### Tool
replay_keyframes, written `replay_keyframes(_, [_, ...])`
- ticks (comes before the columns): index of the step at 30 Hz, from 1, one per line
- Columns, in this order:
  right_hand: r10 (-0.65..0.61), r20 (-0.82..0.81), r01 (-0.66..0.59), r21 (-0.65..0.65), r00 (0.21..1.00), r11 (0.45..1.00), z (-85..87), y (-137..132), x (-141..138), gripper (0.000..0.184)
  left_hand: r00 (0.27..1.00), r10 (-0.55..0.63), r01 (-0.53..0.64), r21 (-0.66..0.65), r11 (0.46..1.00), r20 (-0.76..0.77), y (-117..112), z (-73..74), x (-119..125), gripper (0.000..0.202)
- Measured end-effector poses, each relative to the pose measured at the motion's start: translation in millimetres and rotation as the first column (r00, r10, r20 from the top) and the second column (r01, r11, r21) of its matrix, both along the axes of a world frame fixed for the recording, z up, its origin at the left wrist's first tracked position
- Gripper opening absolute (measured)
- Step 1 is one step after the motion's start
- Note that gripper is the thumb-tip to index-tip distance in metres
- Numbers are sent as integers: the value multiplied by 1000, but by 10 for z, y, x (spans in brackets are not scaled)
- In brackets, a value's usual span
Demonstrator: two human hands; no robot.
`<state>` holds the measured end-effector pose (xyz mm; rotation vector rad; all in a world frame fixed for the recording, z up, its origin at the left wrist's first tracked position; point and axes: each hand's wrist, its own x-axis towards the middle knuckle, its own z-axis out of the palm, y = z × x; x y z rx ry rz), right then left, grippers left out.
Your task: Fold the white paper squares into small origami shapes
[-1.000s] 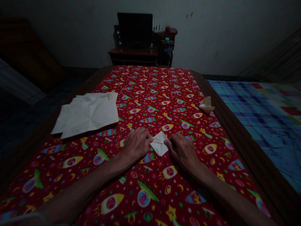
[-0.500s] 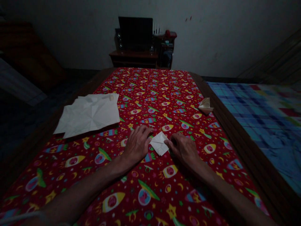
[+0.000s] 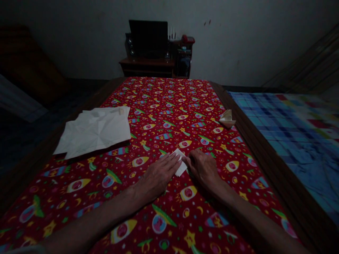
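Note:
A small folded white paper (image 3: 180, 165) lies on a red patterned cloth (image 3: 164, 116) over a table. My left hand (image 3: 159, 174) lies flat on the paper's left half, fingers stretched out and covering much of it. My right hand (image 3: 202, 167) rests at the paper's right edge, its fingers curled and its fingertips on the fold. Only the paper's upper corner and lower right part show between the hands.
A stack of creased white sheets (image 3: 94, 130) lies at the left of the cloth. A small folded paper shape (image 3: 227, 119) sits near the right edge. A blue checked mattress (image 3: 293, 127) lies to the right. A dark cabinet with a screen (image 3: 149, 46) stands against the far wall.
My left hand has slid right and flattened over the paper, hiding most of it. My right hand stays at the paper's right edge.

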<state>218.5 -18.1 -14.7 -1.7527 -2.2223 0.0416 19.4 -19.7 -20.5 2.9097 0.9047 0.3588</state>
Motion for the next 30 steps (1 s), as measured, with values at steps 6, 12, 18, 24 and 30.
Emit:
replay_keyframes(6, [-34,14,34,28,999,999,6,-1,-21,28,1000,-11,9,-68,998,-26,-17,41,-16,70])
replay_keyframes(12, [387,72,-392,246,919,886,-93,-136,25,37,1000,11,-13,-74,997,-27,-69,44,-37,73])
replay_keyframes(18, [453,53,-456,167,890,875,-119,-307,251,52,997,83,-83,22,996,-1,-97,33,-98,62])
replay_keyframes(24, [452,111,-463,130,885,877,-73,-387,339,50,988,152,-152,39,988,1,-124,68,-125,57])
replay_keyframes(30, [439,151,-461,166,886,872,-113,-362,301,49,980,196,-194,71,978,-24,-220,84,-204,53])
